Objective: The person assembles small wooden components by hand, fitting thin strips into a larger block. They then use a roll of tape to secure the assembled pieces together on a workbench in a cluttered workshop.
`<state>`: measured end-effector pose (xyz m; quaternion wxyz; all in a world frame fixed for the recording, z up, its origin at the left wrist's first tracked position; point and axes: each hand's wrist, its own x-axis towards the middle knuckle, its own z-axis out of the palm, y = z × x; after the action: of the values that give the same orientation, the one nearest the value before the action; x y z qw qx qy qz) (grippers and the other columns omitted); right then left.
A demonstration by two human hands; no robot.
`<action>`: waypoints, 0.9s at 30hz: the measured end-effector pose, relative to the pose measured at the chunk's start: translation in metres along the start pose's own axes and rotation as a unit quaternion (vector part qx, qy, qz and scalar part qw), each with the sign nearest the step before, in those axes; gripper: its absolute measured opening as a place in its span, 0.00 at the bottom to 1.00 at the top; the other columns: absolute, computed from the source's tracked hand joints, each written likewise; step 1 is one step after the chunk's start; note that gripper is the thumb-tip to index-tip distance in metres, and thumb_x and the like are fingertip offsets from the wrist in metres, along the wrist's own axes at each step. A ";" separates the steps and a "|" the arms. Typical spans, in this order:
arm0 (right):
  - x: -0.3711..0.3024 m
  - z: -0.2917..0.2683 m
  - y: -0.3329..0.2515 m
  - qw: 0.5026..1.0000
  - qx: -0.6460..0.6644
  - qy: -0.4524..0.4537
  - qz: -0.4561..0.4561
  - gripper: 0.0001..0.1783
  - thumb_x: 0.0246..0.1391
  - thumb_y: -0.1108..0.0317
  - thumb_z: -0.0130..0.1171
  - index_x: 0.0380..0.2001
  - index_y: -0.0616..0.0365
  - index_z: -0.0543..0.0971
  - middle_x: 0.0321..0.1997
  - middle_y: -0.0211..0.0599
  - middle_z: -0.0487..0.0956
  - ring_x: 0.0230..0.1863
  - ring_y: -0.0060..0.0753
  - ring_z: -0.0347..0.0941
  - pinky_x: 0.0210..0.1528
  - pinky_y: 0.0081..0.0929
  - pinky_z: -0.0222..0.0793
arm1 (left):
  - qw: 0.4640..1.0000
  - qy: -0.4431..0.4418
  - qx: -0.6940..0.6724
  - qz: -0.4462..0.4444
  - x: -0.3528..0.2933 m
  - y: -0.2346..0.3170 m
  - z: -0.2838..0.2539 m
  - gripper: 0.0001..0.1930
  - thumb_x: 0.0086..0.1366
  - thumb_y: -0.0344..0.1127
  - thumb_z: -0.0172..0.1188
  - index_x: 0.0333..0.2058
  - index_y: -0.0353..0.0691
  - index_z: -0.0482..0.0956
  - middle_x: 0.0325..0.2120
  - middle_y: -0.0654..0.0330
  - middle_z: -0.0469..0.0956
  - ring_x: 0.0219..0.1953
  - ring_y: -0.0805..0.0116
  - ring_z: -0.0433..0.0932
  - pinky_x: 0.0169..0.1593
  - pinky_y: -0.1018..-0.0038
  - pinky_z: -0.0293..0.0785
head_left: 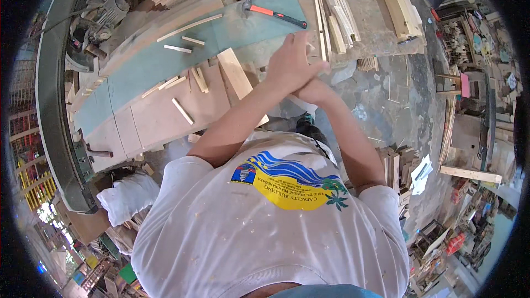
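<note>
My two hands meet over the near edge of a workbench [165, 105]. My left hand [288, 65] has its fingers stretched forward and its thumb pointing out to the right; I see nothing in it. Against its wrist lies my right hand [310, 90], whose fingers are hidden behind the left. Beyond the left fingertips a claw hammer [276, 14] with an orange and black handle rests on a green-grey sheet [232, 30]. A wide wooden board [236, 73] lies under and beside my left forearm. Long thin wood strips [321, 16] lie just past my hands.
Short wood sticks [182, 111] are scattered over the bench. More strips [341, 19] and thick planks [398, 5] lie at its right. A machine with a motor [110, 14] stands at the far left. Wood offcuts [395, 168] are piled on the floor at my right.
</note>
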<state>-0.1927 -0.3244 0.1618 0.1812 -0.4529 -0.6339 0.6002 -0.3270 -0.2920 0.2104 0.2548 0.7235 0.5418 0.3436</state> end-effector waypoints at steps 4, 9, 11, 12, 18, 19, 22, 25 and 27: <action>-0.014 0.005 -0.057 0.980 -0.191 -0.008 0.055 0.38 0.51 0.53 0.69 0.60 0.67 0.73 0.60 0.56 0.76 0.62 0.47 0.73 0.65 0.37 0.65 | 0.982 -0.079 -0.127 -0.114 0.020 -0.029 -0.011 0.25 0.56 0.42 0.72 0.47 0.37 0.72 0.28 0.55 0.80 0.27 0.60 0.80 0.36 0.67 0.77; -0.025 -0.001 -0.049 0.994 -0.083 -0.060 0.027 0.34 0.53 0.49 0.67 0.56 0.63 0.76 0.54 0.52 0.80 0.58 0.49 0.75 0.62 0.38 0.66 | 0.814 -0.254 -0.480 -0.208 0.018 -0.027 -0.031 0.15 0.58 0.32 0.67 0.42 0.40 0.73 0.26 0.63 0.76 0.23 0.77 0.73 0.33 0.76 0.74; -0.027 -0.005 -0.051 0.991 -0.098 -0.089 0.030 0.32 0.54 0.49 0.67 0.56 0.61 0.77 0.54 0.48 0.80 0.58 0.45 0.75 0.62 0.37 0.65 | 0.730 -0.292 -0.600 -0.148 0.013 -0.036 -0.021 0.13 0.58 0.29 0.65 0.41 0.40 0.73 0.27 0.63 0.76 0.22 0.77 0.73 0.34 0.76 0.74; -0.027 -0.006 -0.046 0.989 -0.115 -0.093 0.018 0.31 0.54 0.51 0.68 0.55 0.59 0.78 0.55 0.45 0.81 0.58 0.41 0.74 0.62 0.37 0.66 | 0.719 -0.290 -0.612 -0.157 0.011 -0.037 -0.016 0.13 0.58 0.29 0.65 0.40 0.40 0.73 0.27 0.62 0.77 0.23 0.77 0.74 0.34 0.75 0.75; -0.027 0.010 -0.013 0.996 -0.057 -0.053 0.047 0.26 0.55 0.54 0.68 0.52 0.58 0.80 0.52 0.42 0.82 0.56 0.33 0.74 0.59 0.36 0.67 | 0.956 -0.174 -0.209 -0.113 -0.002 -0.047 0.021 0.20 0.60 0.35 0.64 0.49 0.36 0.70 0.33 0.55 0.81 0.31 0.61 0.82 0.42 0.64 0.79; -0.027 0.013 -0.009 0.996 -0.047 -0.041 0.060 0.26 0.55 0.55 0.68 0.53 0.58 0.80 0.52 0.42 0.82 0.56 0.33 0.74 0.59 0.36 0.67 | 0.973 -0.139 -0.160 -0.092 -0.005 -0.038 0.019 0.23 0.59 0.37 0.65 0.50 0.35 0.70 0.35 0.52 0.81 0.33 0.56 0.82 0.43 0.62 0.78; -0.018 0.017 -0.001 0.996 0.034 -0.069 0.052 0.27 0.54 0.57 0.67 0.54 0.58 0.79 0.54 0.44 0.81 0.57 0.37 0.75 0.59 0.36 0.67 | 0.996 -0.060 -0.050 -0.047 -0.019 -0.009 0.011 0.28 0.58 0.40 0.67 0.53 0.35 0.69 0.38 0.43 0.81 0.40 0.45 0.82 0.46 0.56 0.77; -0.023 0.030 -0.009 0.999 -0.028 -0.007 0.020 0.29 0.53 0.58 0.67 0.56 0.60 0.77 0.54 0.47 0.81 0.56 0.41 0.75 0.59 0.37 0.68 | 0.994 -0.083 -0.013 -0.072 -0.017 -0.004 0.006 0.29 0.56 0.40 0.67 0.53 0.34 0.69 0.40 0.39 0.81 0.45 0.40 0.80 0.48 0.53 0.76; -0.028 0.027 -0.029 0.996 -0.070 -0.017 0.052 0.30 0.53 0.58 0.67 0.57 0.62 0.76 0.54 0.49 0.81 0.55 0.42 0.76 0.58 0.37 0.69 | 0.978 -0.160 0.014 -0.136 -0.002 0.008 -0.020 0.27 0.56 0.39 0.66 0.52 0.34 0.70 0.39 0.39 0.81 0.44 0.41 0.80 0.47 0.54 0.76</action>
<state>-0.2096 -0.3592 0.1919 0.1064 -0.4866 -0.6529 0.5706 -0.3375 -0.2962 0.2289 0.3725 0.6920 0.5923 0.1777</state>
